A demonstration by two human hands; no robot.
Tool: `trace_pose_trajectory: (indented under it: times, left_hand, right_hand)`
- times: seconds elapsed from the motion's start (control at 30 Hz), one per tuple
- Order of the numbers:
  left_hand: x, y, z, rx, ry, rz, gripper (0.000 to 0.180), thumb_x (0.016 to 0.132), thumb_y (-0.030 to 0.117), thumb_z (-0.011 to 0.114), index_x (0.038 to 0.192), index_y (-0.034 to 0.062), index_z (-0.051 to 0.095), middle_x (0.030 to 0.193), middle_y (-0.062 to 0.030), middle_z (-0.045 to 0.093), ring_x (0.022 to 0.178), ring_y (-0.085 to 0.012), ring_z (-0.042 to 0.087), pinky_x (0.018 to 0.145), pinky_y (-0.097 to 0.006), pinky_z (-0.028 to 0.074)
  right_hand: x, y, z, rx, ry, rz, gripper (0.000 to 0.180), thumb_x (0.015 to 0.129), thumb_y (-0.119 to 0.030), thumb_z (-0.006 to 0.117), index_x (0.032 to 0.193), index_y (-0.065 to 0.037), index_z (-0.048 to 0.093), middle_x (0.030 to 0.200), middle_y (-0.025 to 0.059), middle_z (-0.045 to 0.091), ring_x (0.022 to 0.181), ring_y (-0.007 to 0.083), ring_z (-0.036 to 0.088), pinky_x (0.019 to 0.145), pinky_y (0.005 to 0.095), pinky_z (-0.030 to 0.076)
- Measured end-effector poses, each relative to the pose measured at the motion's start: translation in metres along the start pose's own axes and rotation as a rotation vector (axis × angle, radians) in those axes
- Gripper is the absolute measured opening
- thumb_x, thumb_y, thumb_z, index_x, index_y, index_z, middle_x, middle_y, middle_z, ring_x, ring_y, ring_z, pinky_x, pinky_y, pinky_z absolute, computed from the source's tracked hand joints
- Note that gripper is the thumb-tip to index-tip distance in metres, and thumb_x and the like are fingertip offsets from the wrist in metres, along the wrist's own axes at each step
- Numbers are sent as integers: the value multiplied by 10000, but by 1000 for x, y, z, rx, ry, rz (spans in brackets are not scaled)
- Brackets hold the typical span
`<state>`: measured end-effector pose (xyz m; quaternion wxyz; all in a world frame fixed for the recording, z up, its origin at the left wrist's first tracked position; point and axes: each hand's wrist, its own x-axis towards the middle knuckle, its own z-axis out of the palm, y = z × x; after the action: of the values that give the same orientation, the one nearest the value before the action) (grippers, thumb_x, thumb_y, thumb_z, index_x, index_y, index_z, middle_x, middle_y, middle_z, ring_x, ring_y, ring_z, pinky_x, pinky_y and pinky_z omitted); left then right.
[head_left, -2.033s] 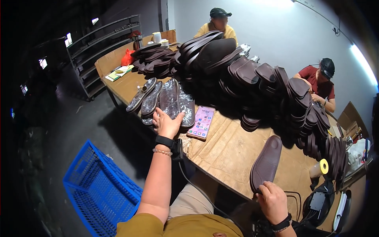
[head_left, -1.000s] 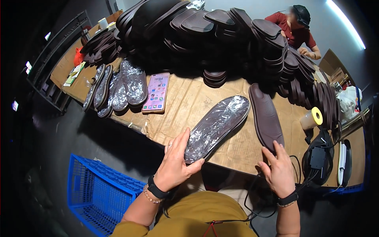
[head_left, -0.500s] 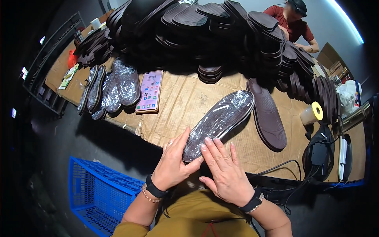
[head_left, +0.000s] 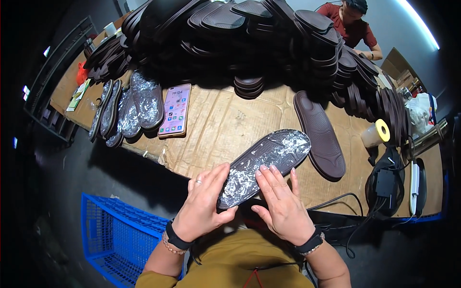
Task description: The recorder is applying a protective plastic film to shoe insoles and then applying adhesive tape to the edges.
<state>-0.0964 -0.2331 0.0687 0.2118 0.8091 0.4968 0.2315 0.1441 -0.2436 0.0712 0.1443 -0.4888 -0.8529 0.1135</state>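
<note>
A dark brown shoe sole (head_left: 266,156) covered in shiny clear film slants over the table's near edge. My left hand (head_left: 204,201) grips its near end, thumb below and fingers along the left side. Flat on the film, near the sole's lower right edge, rests my right hand (head_left: 283,206) with its fingers stretched out. Just beyond the wrapped sole's far tip lies a bare brown sole (head_left: 321,137). Several film-covered soles (head_left: 144,108) lean together at the left of the table.
Tall piles of dark soles (head_left: 221,19) fill the table's back. A lit phone (head_left: 175,110) lies on the cardboard-covered table (head_left: 211,125). To the right are a film roll (head_left: 376,133) and cables (head_left: 355,197). A blue crate (head_left: 125,230) stands lower left; a person (head_left: 353,26) works behind.
The wrapped sole has turned clockwise, its far tip dropping nearer to me. My left hand has moved slightly left and down with it; my right hand has shifted slightly right, still flat on the film.
</note>
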Motion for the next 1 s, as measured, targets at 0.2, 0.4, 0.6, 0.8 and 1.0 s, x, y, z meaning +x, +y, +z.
trace_pose_trajectory:
  times: [0.2, 0.4, 0.6, 0.8, 1.0]
  left_hand:
    - [5, 31, -4, 220, -60, 61, 900, 825, 194, 763, 1614, 46, 355, 1681, -214, 312, 1584, -414, 231, 1233, -561, 198]
    - [10, 25, 3, 267, -166, 129, 744, 891, 169, 743, 1561, 56, 442, 1611, -125, 459, 1509, -331, 411, 1229, -565, 291]
    - [11, 22, 2, 297, -163, 155, 757, 843, 23, 685, 1560, 45, 443, 1605, -129, 470, 1505, -336, 420, 1237, -552, 302]
    - [12, 16, 1, 315, -167, 189, 794, 797, -61, 615, 1564, 41, 437, 1608, -118, 470, 1504, -335, 425, 1245, -532, 303]
    - [12, 12, -3, 316, -147, 227, 804, 793, -50, 629, 1567, 46, 435, 1598, -121, 478, 1509, -336, 420, 1255, -554, 273]
  right_hand:
    - [2, 10, -3, 38, 26, 70, 779, 987, -431, 668, 1541, 56, 416, 1584, 242, 439, 1506, 388, 384, 1263, 591, 183]
    - [12, 25, -22, 55, 67, 39, 767, 992, -431, 663, 1522, 74, 432, 1576, 267, 442, 1496, 413, 395, 1254, 584, 211]
    - [20, 47, -33, 18, 16, 91, 713, 1031, -449, 599, 1460, 108, 484, 1532, 295, 488, 1460, 431, 439, 1252, 569, 233]
    - [36, 70, -40, -11, -1, 205, 702, 1045, -437, 569, 1498, 86, 449, 1577, 272, 448, 1502, 395, 394, 1262, 571, 207]
    - [41, 78, -35, -87, -91, 229, 683, 1068, -446, 518, 1530, 51, 436, 1622, 236, 408, 1541, 365, 345, 1268, 572, 188]
